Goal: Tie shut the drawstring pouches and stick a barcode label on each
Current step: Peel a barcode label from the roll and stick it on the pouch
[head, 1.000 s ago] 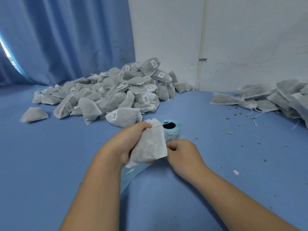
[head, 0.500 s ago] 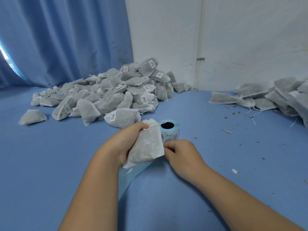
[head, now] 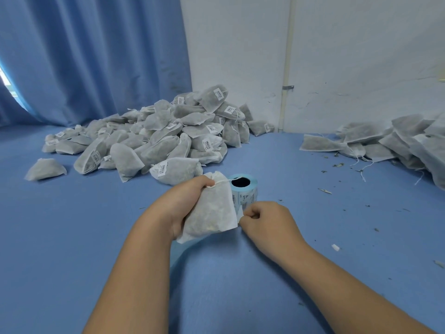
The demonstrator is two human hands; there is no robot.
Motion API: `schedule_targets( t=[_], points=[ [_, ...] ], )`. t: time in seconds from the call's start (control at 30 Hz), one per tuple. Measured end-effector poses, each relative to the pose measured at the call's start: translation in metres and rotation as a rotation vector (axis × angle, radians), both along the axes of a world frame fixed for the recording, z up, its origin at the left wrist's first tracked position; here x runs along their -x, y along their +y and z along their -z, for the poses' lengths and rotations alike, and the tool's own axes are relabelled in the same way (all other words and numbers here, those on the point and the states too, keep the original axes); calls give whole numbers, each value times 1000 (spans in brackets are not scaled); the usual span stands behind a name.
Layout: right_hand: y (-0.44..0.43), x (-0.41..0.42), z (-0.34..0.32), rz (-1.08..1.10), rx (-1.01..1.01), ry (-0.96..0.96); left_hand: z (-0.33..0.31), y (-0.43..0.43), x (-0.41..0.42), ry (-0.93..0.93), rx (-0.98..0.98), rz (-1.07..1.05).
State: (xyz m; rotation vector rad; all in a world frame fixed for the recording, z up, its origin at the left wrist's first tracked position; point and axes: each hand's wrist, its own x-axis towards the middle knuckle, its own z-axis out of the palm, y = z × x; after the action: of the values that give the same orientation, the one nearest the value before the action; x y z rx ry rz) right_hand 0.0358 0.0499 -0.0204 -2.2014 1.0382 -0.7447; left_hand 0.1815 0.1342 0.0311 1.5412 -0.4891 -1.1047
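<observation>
My left hand [head: 179, 203] grips a filled grey drawstring pouch [head: 212, 210] by its cinched neck, upright above the blue table [head: 72, 237]. Its white drawstring trails toward the label roll [head: 244, 191], a pale blue roll standing just behind the pouch. My right hand [head: 267, 222] is closed beside the pouch's lower right corner, pinching a small white label [head: 240, 213] between thumb and fingers. Blue backing strip [head: 179, 256] runs from the roll down under the pouch.
A big heap of tied, labelled pouches [head: 168, 138] lies at the back left against the blue curtain [head: 84, 56]. A pile of pouches without labels [head: 397, 143] sits at the right by the white wall. Dried herb crumbs [head: 325, 191] dot the table's right side.
A white label now shows between my right fingers at the pouch's lower corner. The pouch and left hand have stayed nearly still.
</observation>
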Motion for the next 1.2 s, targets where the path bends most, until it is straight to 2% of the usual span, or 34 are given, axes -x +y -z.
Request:
schedule_targets(
  t=[0.23,0.3,0.37,0.47,0.57,0.7,0.87,1.0,1.2],
  points=[
    [0,35,-18,54,-113,2,-7,7,7,-163,32,-28],
    [2,55,-30,40,-127,-57,-10,6,14,-254,75,-56],
    [6,77,-47,-6,-196,-199,-13,2,26,-346,127,-37],
    [14,107,-68,-169,-411,-529,-11,-7,54,-394,129,65],
    [18,124,-74,-291,-502,-718,-1,-14,84,-401,90,275],
    [15,129,-62,-228,-453,-722,6,-15,111,-414,74,522],
    [7,135,-46,-116,-505,-687,8,-12,116,-312,80,624],
    [9,135,-41,-75,-377,-595,8,-11,112,-159,111,708],
    [15,137,-31,-30,93,-511,7,-10,110,-30,70,655]
  ],
)
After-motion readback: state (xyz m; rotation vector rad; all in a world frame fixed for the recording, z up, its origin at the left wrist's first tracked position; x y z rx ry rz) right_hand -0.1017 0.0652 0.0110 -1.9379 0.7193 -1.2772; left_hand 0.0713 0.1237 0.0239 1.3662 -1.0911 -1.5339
